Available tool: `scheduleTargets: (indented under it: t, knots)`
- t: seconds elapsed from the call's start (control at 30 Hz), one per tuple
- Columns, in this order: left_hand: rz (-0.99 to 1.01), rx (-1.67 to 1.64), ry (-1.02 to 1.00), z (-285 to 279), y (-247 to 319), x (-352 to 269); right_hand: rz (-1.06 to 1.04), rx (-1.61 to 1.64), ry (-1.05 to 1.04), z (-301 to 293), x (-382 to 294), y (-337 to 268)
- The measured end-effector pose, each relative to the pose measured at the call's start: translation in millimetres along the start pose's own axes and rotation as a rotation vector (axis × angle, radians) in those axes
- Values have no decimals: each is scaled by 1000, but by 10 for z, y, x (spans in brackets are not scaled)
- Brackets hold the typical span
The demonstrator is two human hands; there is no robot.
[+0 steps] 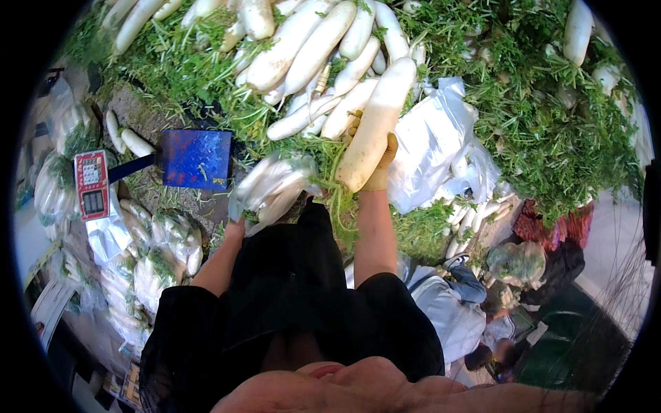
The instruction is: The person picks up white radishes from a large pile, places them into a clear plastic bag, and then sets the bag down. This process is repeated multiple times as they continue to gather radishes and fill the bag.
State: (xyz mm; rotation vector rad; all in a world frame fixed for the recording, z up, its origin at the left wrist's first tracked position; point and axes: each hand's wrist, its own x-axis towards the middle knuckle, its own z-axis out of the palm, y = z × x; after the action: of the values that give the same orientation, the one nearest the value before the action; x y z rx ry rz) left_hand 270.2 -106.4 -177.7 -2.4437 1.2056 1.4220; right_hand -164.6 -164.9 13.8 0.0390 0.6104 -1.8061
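Observation:
A large white daikon radish (379, 121) lies in my right hand (379, 160), whose yellow glove wraps it from below, with fingertips showing on both sides. Lower left of it, my left hand (235, 227) grips the edge of a clear plastic bag (273, 188) holding several white radishes; its fingers are mostly hidden by the bag. Beyond the hands rises a heap of daikon radishes (310, 51) on cut greens. Right of my right hand, a stack of clear plastic bags (431, 139) rests against the heap.
A blue platform scale (196, 160) with a red display unit (93, 186) stands at left, near filled bags of radishes (175, 240). Leafy greens (552, 129) cover the right side. Two loose radishes (137, 143) lie behind the scale. Other people (446, 315) are at lower right.

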Motion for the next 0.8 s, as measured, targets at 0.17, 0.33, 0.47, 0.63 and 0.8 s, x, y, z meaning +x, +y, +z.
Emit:
scheduleTargets:
  t: [0.17, 0.33, 0.47, 0.63, 0.8]
  knots:
    - [461, 243, 16, -544, 852, -109, -2, -61, -106, 434, -324, 224]
    - [1116, -460, -797, -1202, 2584, -1760, -47, -143, -46, 851, -743, 163]
    - [1019, -305, -1178, -1221, 2617, -2055, -127, -166, -158, 1455, -899, 259]
    - [1061, -220, -995, -1394, 2277, -2316, -302, -213, -66, 1594, -1228, 233]
    - [1465, 541, -146, -1796, 2050, -2393, -766, -852, 234, 1606, -1449, 464]
